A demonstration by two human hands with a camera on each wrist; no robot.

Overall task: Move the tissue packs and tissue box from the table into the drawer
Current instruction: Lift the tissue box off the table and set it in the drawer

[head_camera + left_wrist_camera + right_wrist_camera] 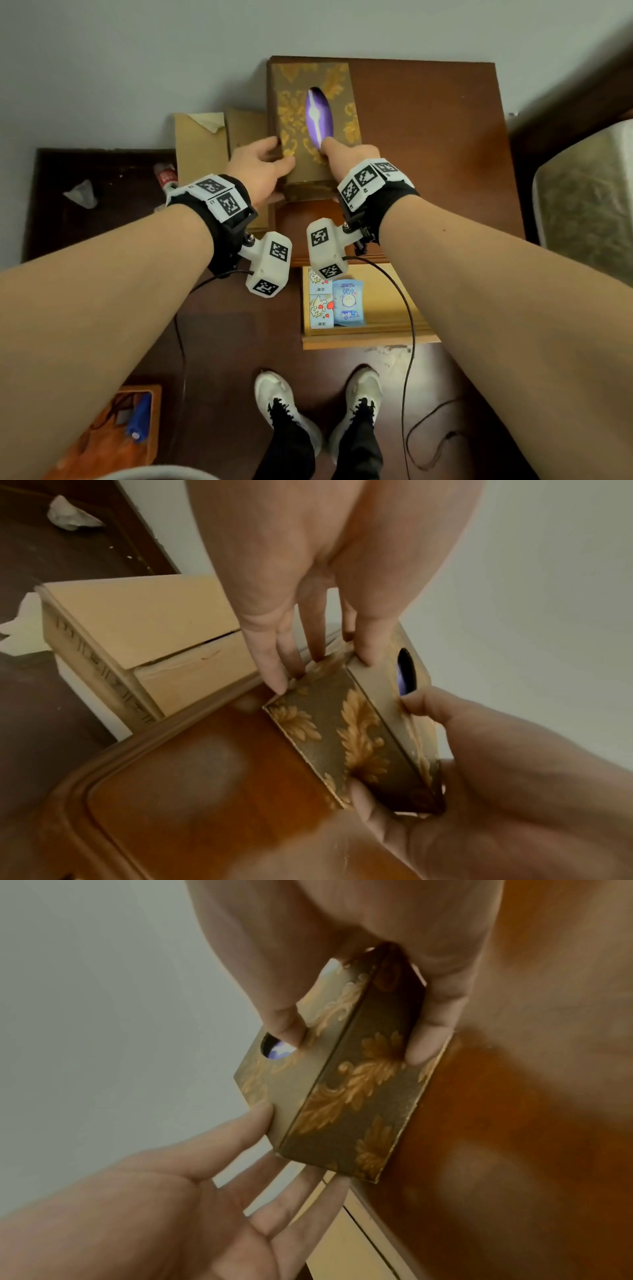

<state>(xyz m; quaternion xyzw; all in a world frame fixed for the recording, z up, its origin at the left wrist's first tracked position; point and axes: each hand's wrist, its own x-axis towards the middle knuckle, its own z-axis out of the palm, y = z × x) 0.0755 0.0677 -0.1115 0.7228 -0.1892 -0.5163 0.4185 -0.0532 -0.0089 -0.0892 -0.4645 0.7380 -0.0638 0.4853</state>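
The tissue box [294, 113], brown with gold leaf print and a purple oval opening, is at the left of the wooden nightstand top [428, 137]. My left hand [279, 150] holds its left side, fingers [274, 666] down the side and thumb on the top edge. My right hand [346, 156] grips the near right end, thumb [284, 1026] on top by the opening and fingers [428, 1031] on the side face. I cannot tell whether the box [342, 1096] is off the surface. Below, the open drawer [359, 341] holds a blue tissue pack [347, 303] and white tissue packs [320, 301].
A cardboard box [202, 147] stands against the nightstand's left side. Farther left, a dark low table [96, 226] carries a crumpled tissue [80, 193] and a small bottle [166, 176]. A patterned seat [585, 198] is at the right, an orange basket [113, 431] at bottom left.
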